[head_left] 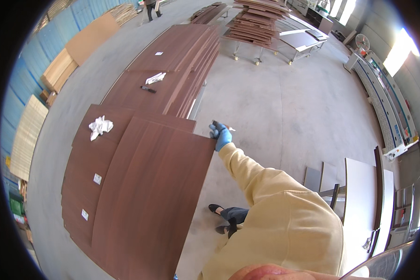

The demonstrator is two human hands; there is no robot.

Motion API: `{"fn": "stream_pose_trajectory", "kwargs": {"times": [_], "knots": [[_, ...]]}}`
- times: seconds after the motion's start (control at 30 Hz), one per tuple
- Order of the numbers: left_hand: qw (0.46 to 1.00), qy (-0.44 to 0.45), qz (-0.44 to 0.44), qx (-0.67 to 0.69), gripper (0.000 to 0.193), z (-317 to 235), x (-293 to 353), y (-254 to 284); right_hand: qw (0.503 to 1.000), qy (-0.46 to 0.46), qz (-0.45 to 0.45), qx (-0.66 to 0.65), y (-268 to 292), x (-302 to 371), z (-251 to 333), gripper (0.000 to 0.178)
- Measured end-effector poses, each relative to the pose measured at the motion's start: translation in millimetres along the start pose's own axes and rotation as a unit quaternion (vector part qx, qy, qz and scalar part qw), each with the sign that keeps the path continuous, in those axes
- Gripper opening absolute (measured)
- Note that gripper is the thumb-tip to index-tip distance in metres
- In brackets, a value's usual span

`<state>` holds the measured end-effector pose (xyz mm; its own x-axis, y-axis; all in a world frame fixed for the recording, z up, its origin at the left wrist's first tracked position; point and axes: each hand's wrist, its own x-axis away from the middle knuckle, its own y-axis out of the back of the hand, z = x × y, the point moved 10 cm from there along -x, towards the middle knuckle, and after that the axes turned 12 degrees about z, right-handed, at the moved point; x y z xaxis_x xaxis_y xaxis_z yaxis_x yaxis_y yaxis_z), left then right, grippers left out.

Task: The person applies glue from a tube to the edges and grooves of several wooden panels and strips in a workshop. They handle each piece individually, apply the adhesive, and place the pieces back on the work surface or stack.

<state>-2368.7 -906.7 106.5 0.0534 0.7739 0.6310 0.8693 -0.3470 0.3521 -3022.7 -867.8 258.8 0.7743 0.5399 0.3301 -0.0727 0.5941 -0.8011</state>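
My right hand (pixel 222 136), in a blue glove, is closed at the far right corner of a large brown wood-grain panel (pixel 149 186). In its fingers is a small pen-like thing (pixel 231 129) with a white tip, its exact kind too small to tell. The hand appears to touch the panel's corner as well. This panel lies on top of other brown panels (pixel 105 158). Only a sliver of blue, apparently my left hand (pixel 176 276), shows at the panel's near edge; its fingers are hidden.
A crumpled white cloth (pixel 100 127) and white labels (pixel 97 179) lie on the panels. Beyond is another brown stack (pixel 172 56) with a black marker (pixel 148 89) and white paper (pixel 155 78). Panel-laden carts (pixel 254 32) stand farther off. Pale boards (pixel 359 200) lean at right. A person (pixel 151 8) stands far away.
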Motion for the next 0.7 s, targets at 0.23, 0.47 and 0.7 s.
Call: {"fn": "stream_pose_trajectory", "kwargs": {"times": [0.23, 0.47, 0.7], "knots": [[0.999, 0.026, 0.007, -0.046, 0.037, -2, 19, -33, 0.994, -0.089, 0.067, -0.011, -26, -17, -30, 0.018], [0.988, 0.138, 0.037, -0.063, 0.034, 28, 68, -80, 0.972, -0.205, 0.114, -0.011, -28, -46, -10, 0.023], [0.974, 0.18, 0.129, -0.055, 0.032, -24, 56, -227, 0.954, -0.216, 0.185, 0.098, -22, -114, 83, 0.03]]}}
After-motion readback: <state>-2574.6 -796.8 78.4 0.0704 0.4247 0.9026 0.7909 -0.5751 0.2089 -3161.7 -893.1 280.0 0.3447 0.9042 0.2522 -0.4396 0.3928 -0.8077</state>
